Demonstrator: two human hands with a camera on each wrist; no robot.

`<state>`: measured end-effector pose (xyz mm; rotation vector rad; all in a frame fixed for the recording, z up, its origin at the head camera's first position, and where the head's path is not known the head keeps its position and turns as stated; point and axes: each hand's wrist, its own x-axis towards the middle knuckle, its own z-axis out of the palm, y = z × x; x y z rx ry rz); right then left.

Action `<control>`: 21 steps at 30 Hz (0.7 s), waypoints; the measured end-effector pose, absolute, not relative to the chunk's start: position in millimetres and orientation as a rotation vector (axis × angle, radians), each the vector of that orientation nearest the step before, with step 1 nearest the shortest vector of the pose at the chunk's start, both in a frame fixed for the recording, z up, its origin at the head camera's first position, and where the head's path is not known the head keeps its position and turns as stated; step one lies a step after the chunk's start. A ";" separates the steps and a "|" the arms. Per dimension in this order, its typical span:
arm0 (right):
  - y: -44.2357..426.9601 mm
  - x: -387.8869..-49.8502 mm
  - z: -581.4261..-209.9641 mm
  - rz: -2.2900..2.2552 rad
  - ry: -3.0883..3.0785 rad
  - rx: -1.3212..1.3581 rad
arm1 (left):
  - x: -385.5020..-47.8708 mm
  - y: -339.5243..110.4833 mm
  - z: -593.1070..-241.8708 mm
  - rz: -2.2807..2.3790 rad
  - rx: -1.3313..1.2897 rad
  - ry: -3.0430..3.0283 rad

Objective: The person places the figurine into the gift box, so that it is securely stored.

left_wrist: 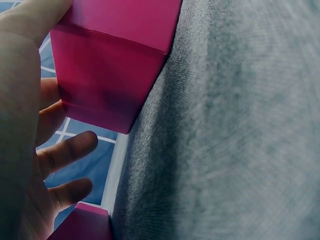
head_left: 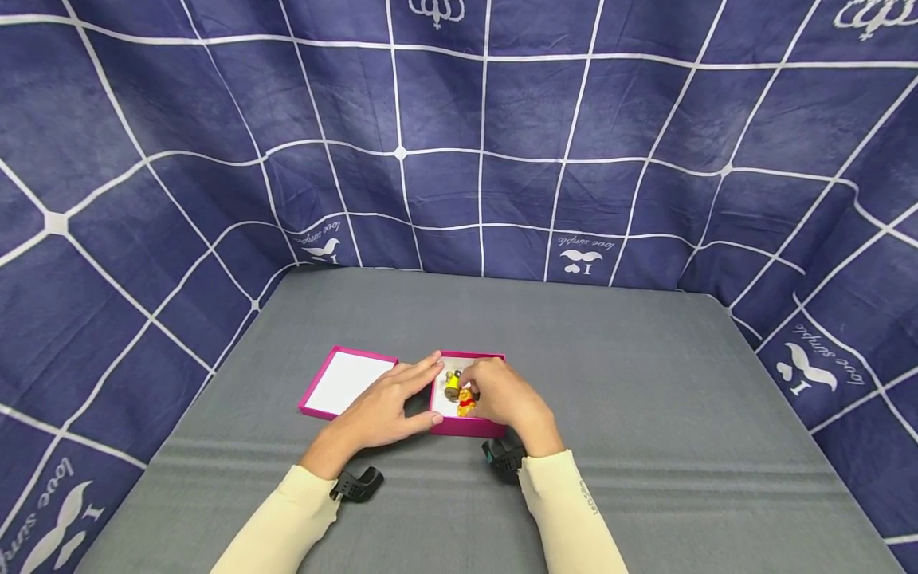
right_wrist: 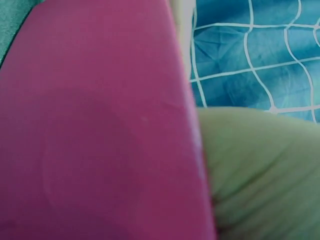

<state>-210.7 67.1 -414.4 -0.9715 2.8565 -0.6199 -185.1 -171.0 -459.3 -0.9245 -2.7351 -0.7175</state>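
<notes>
A magenta box (head_left: 468, 428) with a white inside holds a small yellow-topped figurine (head_left: 453, 384) and an orange bear figurine (head_left: 466, 402) in a red top. My left hand (head_left: 390, 405) spreads its fairly straight fingers along the box's left side, the thumb at its front left corner. In the left wrist view, some fingers touch the box wall (left_wrist: 107, 75) while others stand apart from it. From the right, my right hand (head_left: 508, 396) reaches into the box with bent fingers, right beside both figurines. Its palm side is hidden, so a grip on either cannot be made out.
To the left, a shallow magenta lid (head_left: 351, 381) lies with its white inside up, partly behind my left hand. Grey cloth (head_left: 610, 383) covers the table. Blue curtains (head_left: 531, 191) with white lines hang at the back and sides.
</notes>
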 end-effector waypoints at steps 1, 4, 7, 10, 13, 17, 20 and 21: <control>67.6 -211.1 -413.9 -0.635 2.848 -0.980 | -184.8 -170.9 -459.0 -0.719 -0.925 -2.733; 68.4 -211.9 -412.5 -0.689 2.827 -0.999 | -184.4 -170.9 -458.3 -0.716 -0.925 -2.733; 68.5 -212.4 -410.9 -0.756 2.815 -0.995 | -184.5 -170.6 -457.8 -0.720 -0.928 -2.730; 68.5 -212.1 -409.4 -0.807 2.802 -0.964 | -184.2 -170.8 -457.6 -0.726 -0.926 -2.735; 68.8 -212.1 -408.5 -0.843 2.793 -0.961 | -183.7 -171.1 -457.6 -0.729 -0.918 -2.753; 69.2 -212.5 -407.7 -0.931 2.778 -0.994 | -183.3 -171.1 -457.7 -0.712 -0.916 -2.764; 69.8 -212.0 -406.7 -0.985 2.774 -1.004 | -183.0 -170.6 -457.6 -0.689 -0.927 -2.754; 69.8 -211.8 -406.4 -0.993 2.778 -1.002 | -183.0 -170.4 -457.5 -0.683 -0.931 -2.749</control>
